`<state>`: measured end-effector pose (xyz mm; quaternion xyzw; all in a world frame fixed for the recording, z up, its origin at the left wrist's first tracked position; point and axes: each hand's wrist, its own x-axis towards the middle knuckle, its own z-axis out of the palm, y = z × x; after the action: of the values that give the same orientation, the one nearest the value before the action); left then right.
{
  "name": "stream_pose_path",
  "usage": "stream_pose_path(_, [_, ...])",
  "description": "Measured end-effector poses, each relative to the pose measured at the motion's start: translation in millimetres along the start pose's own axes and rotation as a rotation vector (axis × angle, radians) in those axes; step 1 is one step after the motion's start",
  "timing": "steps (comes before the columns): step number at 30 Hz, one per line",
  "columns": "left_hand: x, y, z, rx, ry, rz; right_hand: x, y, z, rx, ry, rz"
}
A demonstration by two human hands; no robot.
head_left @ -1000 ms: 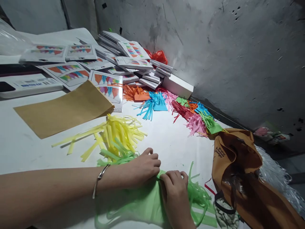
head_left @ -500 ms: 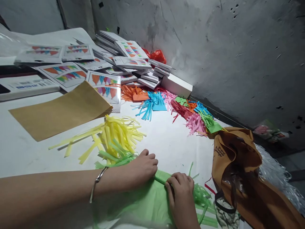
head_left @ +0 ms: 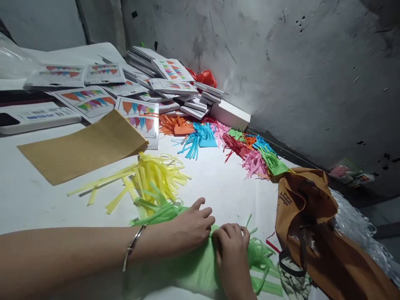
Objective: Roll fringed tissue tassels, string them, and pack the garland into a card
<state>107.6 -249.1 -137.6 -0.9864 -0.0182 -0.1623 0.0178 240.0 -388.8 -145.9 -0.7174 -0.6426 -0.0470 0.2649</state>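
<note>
Green tissue paper with fringed ends lies across the near part of the table, partly under my forearm. My left hand, with a metal bracelet at the wrist, has curled fingers on the paper's far edge. Close beside it, my right hand grips the same edge between thumb and fingers; the fingertips are partly hidden. Green strips spread out left of my left hand, and more green fringe lies right of my right hand. A yellow paper tassel rests just beyond the left-hand strips.
Flat packs with printed tassel pictures pile up at the back left, near brown paper. Coloured tassels line the wall. On the right are a brown bag, clear plastic strands and a white box.
My left hand has shifted slightly right and my right hand slightly left, so they are closer together on the green paper's edge. The view has tilted a little.
</note>
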Motion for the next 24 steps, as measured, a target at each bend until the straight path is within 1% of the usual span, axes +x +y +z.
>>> stream_pose_path(3, [4,-3,-5.4,-0.026,-0.018,-0.051,-1,-3,3,-0.020,0.000,-0.085])
stream_pose_path(6, [3,-2,-18.8,-0.044,-0.010,-0.078,0,-4,8,-0.091,0.024,-0.140])
stream_pose_path(7, [2,0,-23.8,-0.046,0.000,-0.058,1,-4,9,-0.106,0.046,-0.149])
stream_pose_path(9, [-3,9,-31.7,-0.073,0.019,0.025,4,-4,6,-0.105,0.110,-0.155])
stream_pose_path(11, [-9,20,-33.2,-0.131,0.023,0.103,9,-2,-4,-0.109,0.187,-0.161])
stream_pose_path(13, [-15,26,-27.7,-0.187,0.017,0.103,13,4,-22,-0.172,0.293,-0.166])
stream_pose_path(15, [-21,27,-18.4,-0.220,0.001,0.054,14,15,-46,-0.265,0.423,-0.154])
stream_pose_path(18, [-26,22,-6.5,-0.268,-0.056,0.012,5,42,-88,-0.381,0.614,-0.095])
stream_pose_path(21, [-28,17,0.9,-0.302,-0.089,-0.009,-25,78,-137,-0.489,0.790,-0.001])
stream_pose_path(24, [-29,13,8.5,-0.313,-0.075,-0.048,-70,110,-189,-0.701,1.002,0.124])
